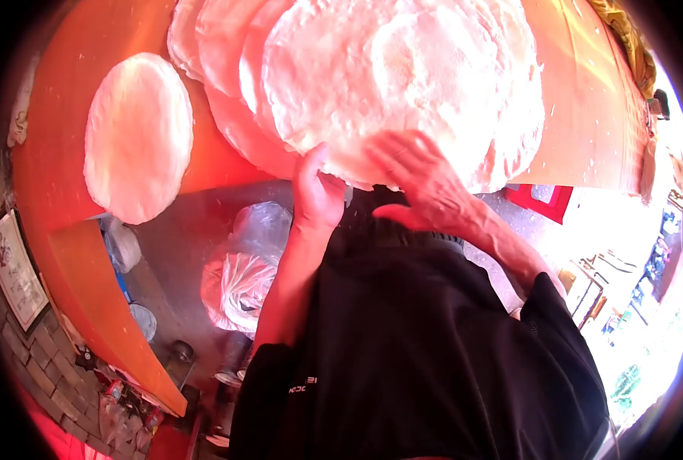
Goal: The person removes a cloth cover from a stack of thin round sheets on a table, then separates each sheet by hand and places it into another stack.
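Observation:
Large round sheets of flatbread dough (pixel 326 84) lie overlapping in a pile on the orange-covered table (pixel 586 115). My left hand (pixel 318 192) grips the near rim of the top sheet, its thumb at the edge and its other fingers mostly hidden. To the right, my right hand (pixel 425 180) is spread palm down over the near part of the sheet, thumb held apart; its fingertips are washed out by glare, and I cannot tell how firmly they touch. A smaller oval piece of dough (pixel 138 138) lies alone at the left.
Below the table edge stand plastic bags (pixel 242 287) on the floor. An orange side panel (pixel 115 322) runs down the left, with a framed sheet (pixel 17 268) beyond it. A red-framed object (pixel 544 201) is under the table at the right. Yellow cloth (pixel 628 46) hangs at the far right.

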`<state>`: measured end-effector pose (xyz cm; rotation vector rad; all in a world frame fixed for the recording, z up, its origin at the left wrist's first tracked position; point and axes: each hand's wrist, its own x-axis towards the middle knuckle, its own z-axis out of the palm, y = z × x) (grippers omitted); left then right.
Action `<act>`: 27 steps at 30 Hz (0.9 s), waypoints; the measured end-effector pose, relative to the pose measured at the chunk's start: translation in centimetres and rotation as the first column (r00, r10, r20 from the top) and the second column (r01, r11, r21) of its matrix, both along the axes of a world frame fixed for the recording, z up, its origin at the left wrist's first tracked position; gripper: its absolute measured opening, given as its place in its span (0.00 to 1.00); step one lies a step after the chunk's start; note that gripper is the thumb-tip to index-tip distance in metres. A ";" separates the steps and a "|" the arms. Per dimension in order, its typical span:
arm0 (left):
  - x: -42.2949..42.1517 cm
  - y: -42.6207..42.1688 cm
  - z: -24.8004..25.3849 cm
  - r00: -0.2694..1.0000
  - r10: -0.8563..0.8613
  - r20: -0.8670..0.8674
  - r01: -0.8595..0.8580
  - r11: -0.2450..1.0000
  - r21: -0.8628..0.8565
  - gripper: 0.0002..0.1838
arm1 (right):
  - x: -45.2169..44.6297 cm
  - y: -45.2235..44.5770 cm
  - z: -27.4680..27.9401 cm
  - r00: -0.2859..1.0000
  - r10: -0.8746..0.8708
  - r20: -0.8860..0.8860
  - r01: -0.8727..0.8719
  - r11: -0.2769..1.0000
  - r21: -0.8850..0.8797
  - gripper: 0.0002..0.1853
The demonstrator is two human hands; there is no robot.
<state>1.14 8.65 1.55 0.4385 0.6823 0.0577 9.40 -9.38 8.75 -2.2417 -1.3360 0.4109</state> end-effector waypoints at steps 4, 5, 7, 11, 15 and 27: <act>1.6 0.7 2.2 0.989 0.041 0.141 -0.024 0.992 -0.121 0.19 | 3.3 -2.0 -1.4 0.938 -0.143 0.315 0.129 0.990 0.064 0.22; 1.9 1.1 2.1 0.978 0.086 0.190 -0.056 0.986 -0.158 0.18 | 4.8 -1.6 -1.0 0.943 -0.172 0.285 0.136 0.980 0.143 0.17; 2.6 1.9 1.9 0.973 0.039 0.227 -0.014 0.994 -0.111 0.19 | 7.0 0.1 0.8 0.945 -0.179 0.272 0.147 0.980 0.135 0.08; 3.8 2.8 3.7 0.981 0.052 0.189 -0.034 0.995 -0.096 0.20 | 6.4 1.9 0.3 0.980 0.083 0.179 -0.048 0.980 -0.193 0.21; 3.4 3.6 2.0 0.974 0.101 0.204 -0.083 0.992 -0.097 0.23 | 4.6 0.9 0.0 0.933 0.002 0.361 0.014 0.999 -0.039 0.32; -3.5 3.7 0.0 0.953 -0.022 -0.303 0.140 0.917 0.374 0.12 | 7.8 1.7 3.0 0.867 -0.161 0.471 0.075 0.978 0.195 0.11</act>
